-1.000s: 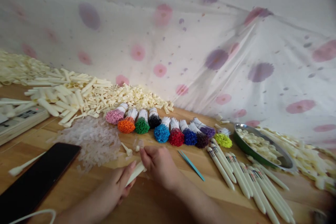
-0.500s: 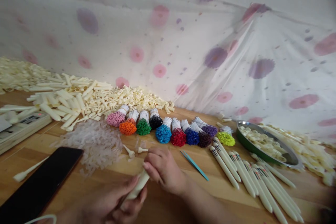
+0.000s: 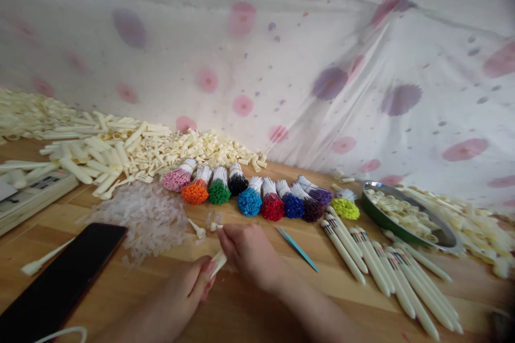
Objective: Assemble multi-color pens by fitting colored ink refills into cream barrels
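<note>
My left hand (image 3: 193,286) is closed around a cream plastic pen barrel (image 3: 218,263), which slants up and to the right. At the barrel's upper end is my right hand (image 3: 251,254), its fingers curled over and hiding the tip. Just beyond the hands lie small cream pen parts (image 3: 197,229) and a few clear plastic pieces. Turquoise tweezers (image 3: 298,249) rest to the right of my right hand. Farther right, several cream multicolour pens (image 3: 378,262) lie side by side.
Bundles of coloured refills (image 3: 249,201) stretch across the middle. Clear plastic pieces (image 3: 151,214) and cream parts (image 3: 181,147) are heaped to the left. A black phone (image 3: 68,278) and power strip (image 3: 40,198) lie left. A green-sided metal dish (image 3: 366,209) holds cream rings, before a flowered sheet (image 3: 241,64).
The left hand has turned and covers more of the barrel, so only its upper end shows. The right hand has tilted over, its fingers now pointing away and down.
</note>
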The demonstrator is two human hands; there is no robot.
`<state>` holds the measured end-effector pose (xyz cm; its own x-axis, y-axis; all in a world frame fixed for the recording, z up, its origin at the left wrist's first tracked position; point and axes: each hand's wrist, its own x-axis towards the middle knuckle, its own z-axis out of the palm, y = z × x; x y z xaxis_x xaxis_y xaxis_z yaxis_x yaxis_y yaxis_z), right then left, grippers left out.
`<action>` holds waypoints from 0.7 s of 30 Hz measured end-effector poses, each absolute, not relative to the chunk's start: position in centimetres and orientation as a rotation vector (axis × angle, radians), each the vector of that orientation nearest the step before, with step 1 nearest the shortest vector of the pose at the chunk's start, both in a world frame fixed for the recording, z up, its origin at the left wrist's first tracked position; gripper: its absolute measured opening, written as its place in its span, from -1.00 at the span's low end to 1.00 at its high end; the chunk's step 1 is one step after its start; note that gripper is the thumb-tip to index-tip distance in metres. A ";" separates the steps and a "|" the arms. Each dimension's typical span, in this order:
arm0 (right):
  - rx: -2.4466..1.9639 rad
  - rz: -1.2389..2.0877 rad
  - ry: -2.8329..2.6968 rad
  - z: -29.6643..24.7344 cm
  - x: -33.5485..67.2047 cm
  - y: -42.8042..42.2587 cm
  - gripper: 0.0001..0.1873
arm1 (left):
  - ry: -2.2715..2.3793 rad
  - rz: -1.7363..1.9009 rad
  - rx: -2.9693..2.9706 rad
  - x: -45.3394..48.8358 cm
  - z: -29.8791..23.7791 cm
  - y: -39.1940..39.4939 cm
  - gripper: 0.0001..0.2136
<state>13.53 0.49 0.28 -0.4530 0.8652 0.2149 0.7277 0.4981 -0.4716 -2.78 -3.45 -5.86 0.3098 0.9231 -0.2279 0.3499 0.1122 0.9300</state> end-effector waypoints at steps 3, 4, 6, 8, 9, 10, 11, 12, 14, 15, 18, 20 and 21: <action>-1.379 0.409 -2.338 0.2 13.3 0.5 -0.62 | 1.314 0.712 1.559 -2.9 -5.8 -3.6 -0.69; -1.387 0.404 -2.355 0.3 13.2 0.4 -0.63 | 1.308 0.716 1.566 -3.0 -5.6 -3.6 -0.71; -1.383 0.403 -2.400 0.5 12.9 0.0 -0.66 | 1.261 0.693 1.532 -3.3 -5.1 -3.6 -0.68; -1.375 0.403 -2.435 0.9 12.5 -0.3 -0.70 | 1.222 0.695 1.452 -3.6 -4.9 -3.5 -0.61; -1.377 0.401 -2.437 1.2 12.2 -0.3 -0.71 | 1.217 0.737 1.398 -3.7 -4.8 -3.4 -0.58; -1.385 0.400 -2.423 1.6 11.8 -0.2 -0.71 | 1.220 0.799 1.336 -3.8 -4.8 -3.2 -0.55; -1.404 0.401 -2.393 2.0 11.4 0.3 -0.71 | 1.231 0.877 1.265 -3.9 -4.8 -3.0 -0.53; -1.432 0.401 -2.354 2.5 10.9 0.9 -0.70 | 1.239 0.950 1.187 -4.0 -4.8 -2.8 -0.51; -1.514 0.400 -2.271 3.5 9.6 3.0 -0.71 | 1.245 1.060 1.020 -4.2 -4.5 -2.2 -0.51; -1.552 0.385 -2.256 4.0 8.9 4.2 -0.71 | 1.240 1.092 0.945 -4.4 -4.4 -2.0 -0.52; -1.661 0.364 -2.273 5.0 6.3 8.4 -0.70 | 1.215 1.159 0.786 -5.1 -4.6 -1.7 -0.65; -1.736 0.369 -2.306 5.1 4.6 10.6 -0.63 | 1.242 1.206 0.702 -5.6 -5.2 -1.7 -0.74; -1.769 0.374 -2.327 5.0 3.8 11.4 -0.59 | 1.271 1.232 0.678 -5.9 -5.6 -1.8 -0.76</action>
